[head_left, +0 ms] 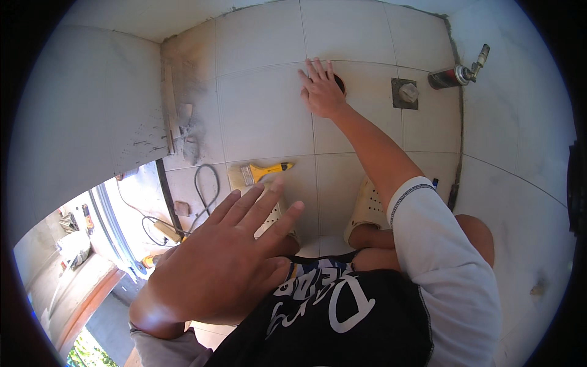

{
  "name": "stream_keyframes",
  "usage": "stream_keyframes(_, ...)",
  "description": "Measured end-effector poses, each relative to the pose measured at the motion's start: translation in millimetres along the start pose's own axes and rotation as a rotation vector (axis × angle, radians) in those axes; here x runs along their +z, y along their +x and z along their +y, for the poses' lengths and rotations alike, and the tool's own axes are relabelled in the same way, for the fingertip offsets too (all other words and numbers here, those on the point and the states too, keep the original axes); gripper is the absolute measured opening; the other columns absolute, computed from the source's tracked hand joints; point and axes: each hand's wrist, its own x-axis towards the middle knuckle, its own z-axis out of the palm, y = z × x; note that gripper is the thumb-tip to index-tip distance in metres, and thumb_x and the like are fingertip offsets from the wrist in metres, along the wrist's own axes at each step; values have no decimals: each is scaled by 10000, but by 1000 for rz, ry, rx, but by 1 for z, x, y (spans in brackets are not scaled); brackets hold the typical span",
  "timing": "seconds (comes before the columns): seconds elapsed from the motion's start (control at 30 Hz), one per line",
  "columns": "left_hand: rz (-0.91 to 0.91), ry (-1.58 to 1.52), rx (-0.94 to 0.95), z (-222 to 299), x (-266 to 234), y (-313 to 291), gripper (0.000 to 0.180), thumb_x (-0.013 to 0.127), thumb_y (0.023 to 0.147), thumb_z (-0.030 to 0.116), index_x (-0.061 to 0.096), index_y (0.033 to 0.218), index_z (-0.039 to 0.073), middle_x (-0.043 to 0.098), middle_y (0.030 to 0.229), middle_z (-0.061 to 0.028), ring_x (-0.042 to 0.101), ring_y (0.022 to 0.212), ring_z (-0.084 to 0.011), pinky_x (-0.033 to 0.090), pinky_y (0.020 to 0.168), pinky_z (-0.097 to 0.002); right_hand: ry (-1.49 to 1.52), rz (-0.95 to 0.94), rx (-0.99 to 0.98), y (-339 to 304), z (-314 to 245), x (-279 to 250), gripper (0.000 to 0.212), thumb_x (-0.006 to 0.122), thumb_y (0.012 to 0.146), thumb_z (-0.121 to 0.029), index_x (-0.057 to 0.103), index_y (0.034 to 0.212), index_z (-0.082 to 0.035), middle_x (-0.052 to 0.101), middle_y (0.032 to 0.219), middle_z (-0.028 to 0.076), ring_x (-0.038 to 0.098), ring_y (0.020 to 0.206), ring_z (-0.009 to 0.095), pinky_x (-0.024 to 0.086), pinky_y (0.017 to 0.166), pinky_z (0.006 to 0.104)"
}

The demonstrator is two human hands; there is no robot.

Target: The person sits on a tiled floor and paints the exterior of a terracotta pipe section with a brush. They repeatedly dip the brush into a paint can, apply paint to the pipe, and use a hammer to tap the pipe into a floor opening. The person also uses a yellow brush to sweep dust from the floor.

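Overhead, right hand lies flat, fingers spread on floor tile.

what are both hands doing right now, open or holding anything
Left hand: open, fingers spread, raised near the camera, holding nothing.
Right hand: open, flat on the floor tile beside the round hole, holding nothing.

A pale tiled floor carries a yellow-handled brush, a looped cable, a spray can, and a square drain
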Motion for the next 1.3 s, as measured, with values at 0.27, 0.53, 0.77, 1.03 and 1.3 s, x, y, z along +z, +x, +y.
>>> stream_keyframes(0.27, 84, 38, 81, 1, 3, -4, 652, 760, 921, 425, 564, 1464, 124, 479, 1532, -291, 479, 1429, -467, 438, 1154, -506, 31, 12, -197, -29, 9, -8, 568, 424, 1078, -356, 440, 1562, -61, 311, 1666, 238, 238, 1563, 432, 149, 1276, 603)
stream_keyframes(0.53, 47, 86, 124, -2, 2, -12, 570, 707, 970, 379, 563, 1457, 118, 466, 1558, -245, 459, 1451, -453, 475, 1132, -490, 101, 152, 4, -29, 14, -3, 659, 421, 1077, -408, 376, 1580, 15, 291, 1648, 307, 243, 1536, 499, 158, 1265, 606)
stream_keyframes(0.77, -104, 50, 241, -7, 14, -19, 594, 615, 992, 249, 461, 1527, 41, 417, 1593, -265, 440, 1472, -421, 347, 1231, -484, -96, 113, 354, 3, -27, 14, 659, 518, 1024, -362, 432, 1544, 34, 297, 1647, 309, 217, 1547, 510, 188, 1259, 610)
stream_keyframes(1.03, -158, 123, 348, -10, 22, -26, 557, 501, 1027, 209, 461, 1490, -98, 517, 1491, -322, 549, 1349, -414, 373, 1191, -475, 428, -308, -484, -77, -150, 22, 295, 700, 902, -272, 655, 1110, -67, 626, 1156, 129, 620, 1084, 318, 522, 944, 464)
stream_keyframes(1.3, -35, 126, 328, -3, 31, -25, 552, 508, 1021, 225, 491, 1471, -96, 554, 1457, -314, 608, 1252, -423, 431, 1133, -490, 327, -397, -406, -86, -176, 15, 297, 656, 925, -211, 613, 1167, -45, 627, 1079, 131, 657, 990, 321, 546, 854, 469)
